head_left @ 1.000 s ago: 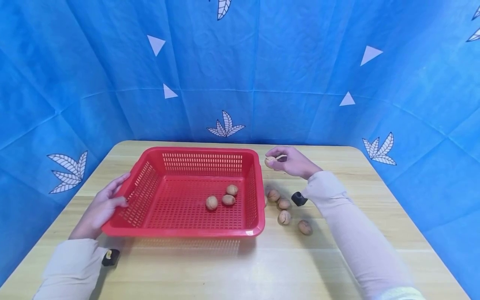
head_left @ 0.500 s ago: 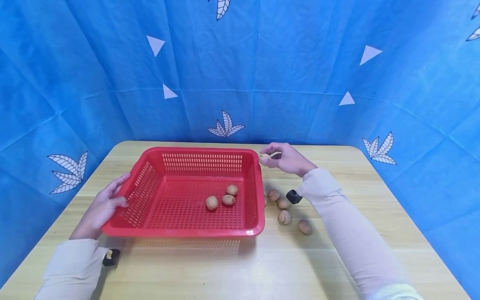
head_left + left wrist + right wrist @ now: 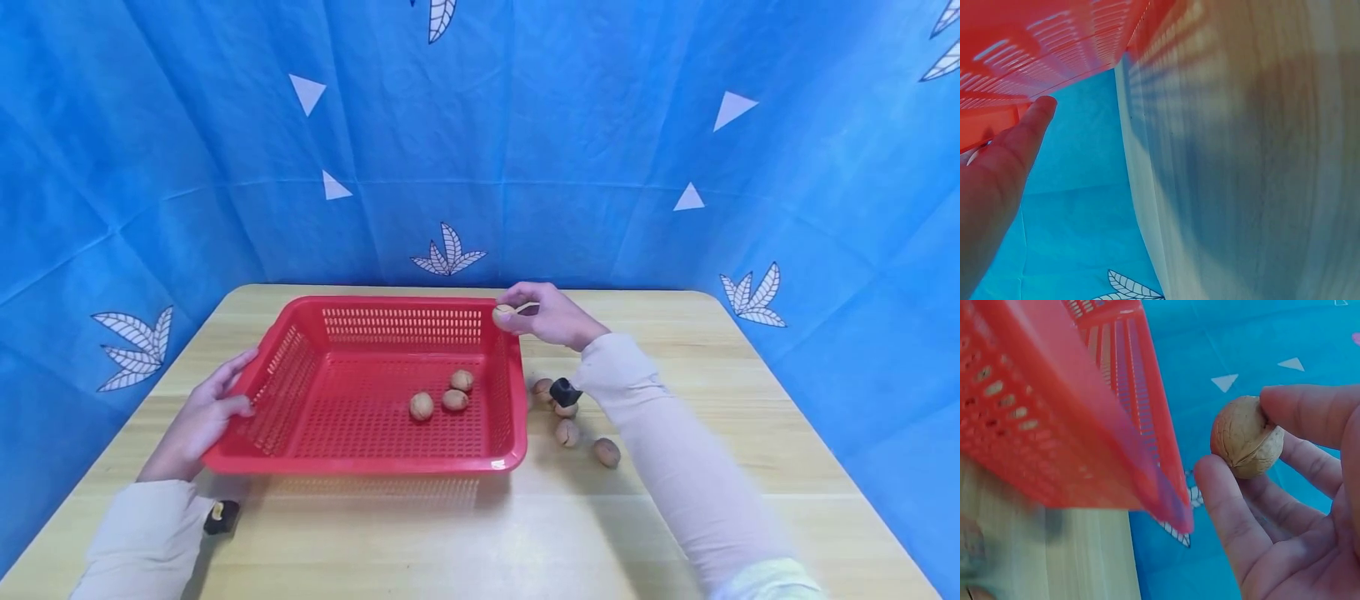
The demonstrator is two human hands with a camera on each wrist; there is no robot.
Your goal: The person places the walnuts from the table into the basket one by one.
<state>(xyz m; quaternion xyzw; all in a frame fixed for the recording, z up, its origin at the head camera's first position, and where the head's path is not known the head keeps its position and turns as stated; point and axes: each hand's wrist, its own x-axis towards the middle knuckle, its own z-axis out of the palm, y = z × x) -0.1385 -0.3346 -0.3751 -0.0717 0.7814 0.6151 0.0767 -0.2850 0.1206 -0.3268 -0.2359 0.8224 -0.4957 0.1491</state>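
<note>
At the fingertips of your right hand (image 3: 551, 315): one walnut (image 3: 1246, 439), pinched. To that hand's left: red basket (image 3: 360, 467), opposite side gripped by your left hand (image 3: 198, 421). Advisable: clear the basket's edge, lower near the three inner walnuts (image 3: 454, 400), release softly.

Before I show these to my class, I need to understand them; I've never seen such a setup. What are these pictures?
There is no machine here, only a person's bare hands. The wide view is from a camera worn on the head, looking forward and down; the other two come from one camera on each wrist. The left hand grips the left side of a red basket with three walnuts inside. The right hand holds another walnut in its fingers, by the basket's far right corner. More walnuts lie on the wooden table to the basket's right, and patterned blue cloth hangs behind.
</note>
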